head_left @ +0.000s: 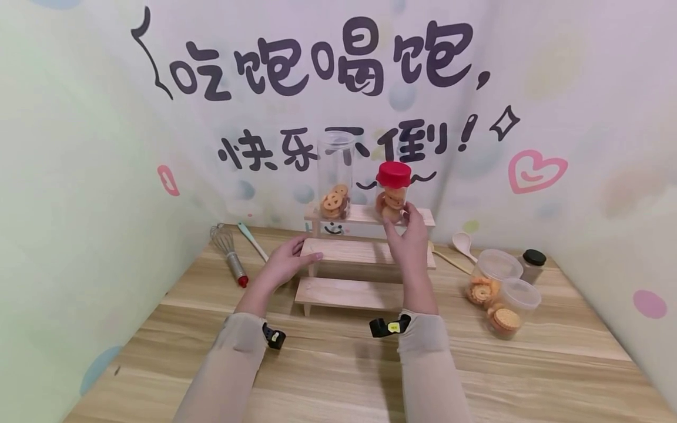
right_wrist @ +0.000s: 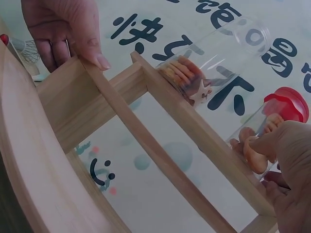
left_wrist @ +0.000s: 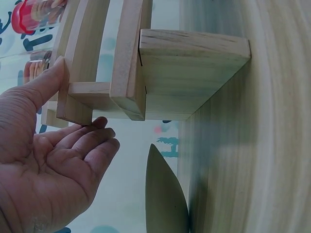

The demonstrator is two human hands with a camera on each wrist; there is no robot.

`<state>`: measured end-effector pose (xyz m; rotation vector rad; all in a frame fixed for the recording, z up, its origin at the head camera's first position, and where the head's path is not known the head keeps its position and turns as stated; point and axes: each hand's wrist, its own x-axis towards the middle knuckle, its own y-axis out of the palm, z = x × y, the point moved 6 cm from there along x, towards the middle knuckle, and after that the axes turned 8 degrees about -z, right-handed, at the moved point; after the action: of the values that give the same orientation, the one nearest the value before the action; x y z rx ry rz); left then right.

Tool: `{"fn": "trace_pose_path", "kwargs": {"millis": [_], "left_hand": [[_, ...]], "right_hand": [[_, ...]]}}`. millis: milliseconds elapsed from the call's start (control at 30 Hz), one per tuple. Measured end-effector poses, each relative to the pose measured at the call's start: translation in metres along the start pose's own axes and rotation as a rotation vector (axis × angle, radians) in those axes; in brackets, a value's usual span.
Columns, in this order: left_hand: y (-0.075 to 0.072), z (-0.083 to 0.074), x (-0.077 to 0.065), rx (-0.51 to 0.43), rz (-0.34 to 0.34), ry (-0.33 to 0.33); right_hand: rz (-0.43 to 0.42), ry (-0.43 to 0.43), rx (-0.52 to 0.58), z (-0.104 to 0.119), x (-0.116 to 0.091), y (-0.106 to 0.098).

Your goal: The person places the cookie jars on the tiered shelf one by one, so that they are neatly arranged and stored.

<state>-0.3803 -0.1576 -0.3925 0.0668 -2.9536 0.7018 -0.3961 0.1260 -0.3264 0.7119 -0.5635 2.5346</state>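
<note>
A three-step wooden shelf stand [head_left: 346, 249] stands on the table against the printed backdrop. On its top step, at the right, is a clear cookie jar with a red lid [head_left: 394, 191]. My right hand [head_left: 411, 244] grips this jar low down, thumb in front and fingers at its right side. A taller clear jar [head_left: 336, 170] with cookies in its bottom stands at the left of the same step. My left hand [head_left: 285, 261] holds the left end of the middle step, its thumb [right_wrist: 92, 48] on top and the fingers [left_wrist: 92, 141] below the board.
Left on the table lie a whisk [head_left: 229, 254] and a light-blue-handled utensil [head_left: 252, 241]. To the right are a pale spoon [head_left: 463, 244], two clear cookie tubs [head_left: 497, 264] [head_left: 510, 308] and a black-capped jar [head_left: 532, 267]. A wooden utensil [head_left: 452, 260] lies beside the stand.
</note>
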Motion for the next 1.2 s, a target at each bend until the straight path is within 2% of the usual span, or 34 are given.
{"fn": "trace_pose_path", "kwargs": {"millis": [233, 433, 533, 667, 867, 967, 1067, 1133, 1200], "left_hand": [[0.002, -0.002, -0.002, 0.002, 0.000, -0.011], [0.002, -0.001, -0.003, -0.005, -0.002, -0.014], [0.001, 0.000, -0.003, -0.012, -0.003, -0.007], [0.000, 0.003, -0.002, -0.006, -0.007, -0.005], [-0.001, 0.003, -0.003, 0.005, -0.005, -0.009], [-0.001, 0.002, -0.003, -0.002, -0.004, -0.006], [-0.001, 0.001, -0.004, -0.006, -0.002, -0.006], [-0.001, 0.000, -0.004, -0.004, -0.001, -0.002], [0.000, -0.001, -0.003, -0.002, 0.003, 0.003]], "right_hand": [[0.023, -0.006, 0.028, 0.011, 0.002, -0.010], [-0.003, -0.131, 0.079, 0.031, 0.003, -0.027], [0.024, -0.166, 0.050, 0.035, 0.001, -0.041], [0.067, -0.246, -0.033, 0.028, -0.002, -0.065], [0.061, -0.377, -0.163, -0.003, -0.012, -0.119], [0.006, -0.450, -0.216, -0.024, -0.020, -0.150], [-0.081, -0.504, -0.219, -0.047, -0.028, -0.179], [-0.133, -0.430, -0.207, -0.065, -0.035, -0.197], [-0.179, -0.289, -0.203, -0.086, -0.043, -0.214]]}}
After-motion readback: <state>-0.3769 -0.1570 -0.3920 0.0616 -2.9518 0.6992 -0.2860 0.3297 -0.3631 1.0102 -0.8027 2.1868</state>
